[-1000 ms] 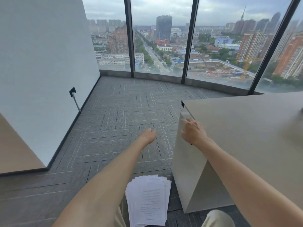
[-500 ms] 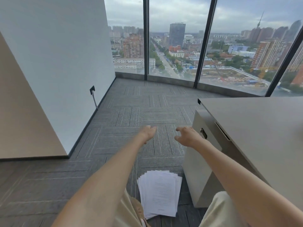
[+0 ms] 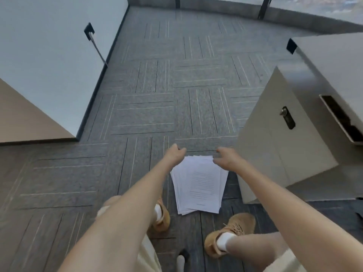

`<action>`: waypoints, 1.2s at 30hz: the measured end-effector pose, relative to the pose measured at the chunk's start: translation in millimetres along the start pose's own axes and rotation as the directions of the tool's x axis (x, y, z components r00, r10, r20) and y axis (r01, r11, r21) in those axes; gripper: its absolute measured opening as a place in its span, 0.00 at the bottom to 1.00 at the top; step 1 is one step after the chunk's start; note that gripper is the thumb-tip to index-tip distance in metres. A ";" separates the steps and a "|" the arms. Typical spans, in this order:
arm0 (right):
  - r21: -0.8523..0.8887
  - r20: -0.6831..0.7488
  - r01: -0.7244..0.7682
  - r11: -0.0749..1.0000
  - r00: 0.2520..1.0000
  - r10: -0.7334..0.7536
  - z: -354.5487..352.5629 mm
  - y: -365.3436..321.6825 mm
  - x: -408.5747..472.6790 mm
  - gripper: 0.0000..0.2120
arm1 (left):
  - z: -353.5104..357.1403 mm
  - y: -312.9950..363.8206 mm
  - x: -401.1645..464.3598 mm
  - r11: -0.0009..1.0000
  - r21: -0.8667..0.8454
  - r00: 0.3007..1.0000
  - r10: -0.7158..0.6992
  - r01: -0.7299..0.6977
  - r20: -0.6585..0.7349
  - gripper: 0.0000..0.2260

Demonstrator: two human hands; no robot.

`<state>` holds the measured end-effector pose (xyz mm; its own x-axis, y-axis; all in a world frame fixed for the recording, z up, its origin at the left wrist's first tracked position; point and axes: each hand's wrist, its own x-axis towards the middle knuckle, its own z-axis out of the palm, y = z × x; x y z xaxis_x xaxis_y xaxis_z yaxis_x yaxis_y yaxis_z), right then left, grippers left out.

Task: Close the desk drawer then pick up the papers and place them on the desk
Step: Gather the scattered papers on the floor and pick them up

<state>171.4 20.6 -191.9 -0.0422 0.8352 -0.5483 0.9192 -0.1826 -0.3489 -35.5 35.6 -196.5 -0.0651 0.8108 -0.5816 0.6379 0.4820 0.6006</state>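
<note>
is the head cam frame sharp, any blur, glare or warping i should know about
Head view: soft, even daylight with no glare and only faint shadows; slight motion blur softens the desk drawer unit and the floor edges; wide-angle warp bends the wall and the window base; the print on the papers is too smeared to read; the left hand and right hand are fairly clear.

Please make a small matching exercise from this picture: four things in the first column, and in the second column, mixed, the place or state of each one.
Things:
1. papers
2. lock
3. left hand
4. shoes

Places or states:
a. curled above the stack's far left corner
b. on the pedestal front
c. fanned on the carpet
d. tan, nearer the camera than the stack

Pairs: 1-c, 2-b, 3-a, 4-d
</note>
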 end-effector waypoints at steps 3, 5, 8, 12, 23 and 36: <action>0.023 0.052 -0.032 0.999 0.998 0.031 34.1 22.3 54.0 0.26 | 23.2 -34.8 53.9 0.996 -0.010 0.996 -0.088 0.089 0.029 0.10; 0.025 0.088 -0.058 0.998 0.995 0.055 54.4 34.7 86.4 0.27 | 37.9 -59.1 86.0 0.987 -0.025 0.987 -0.155 0.156 0.037 0.13; 0.046 0.138 -0.124 0.991 0.984 0.116 84.8 52.9 130.7 0.26 | 58.3 -91.9 125.8 0.970 -0.028 0.969 -0.238 0.240 0.064 0.14; 0.080 0.214 -0.209 0.975 0.959 0.188 129.2 74.4 176.4 0.26 | 83.8 -128.1 171.6 0.944 -0.007 0.941 -0.330 0.331 0.073 0.11; 0.121 0.261 -0.394 0.911 0.898 0.354 237.1 130.9 253.5 0.20 | 157.5 -207.7 244.6 0.873 -0.017 0.868 -0.482 0.487 0.118 0.23; 0.050 0.115 -0.395 0.917 0.915 0.387 303.7 143.3 270.3 0.39 | 206.7 -231.9 271.4 0.863 0.149 0.874 -0.486 0.482 -0.010 0.21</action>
<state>172.8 62.7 -620.9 0.2723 0.6334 -0.7243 0.8403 -0.5233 -0.1416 -42.4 75.3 -607.1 -0.3748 0.4776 -0.7946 0.6337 0.7576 0.1565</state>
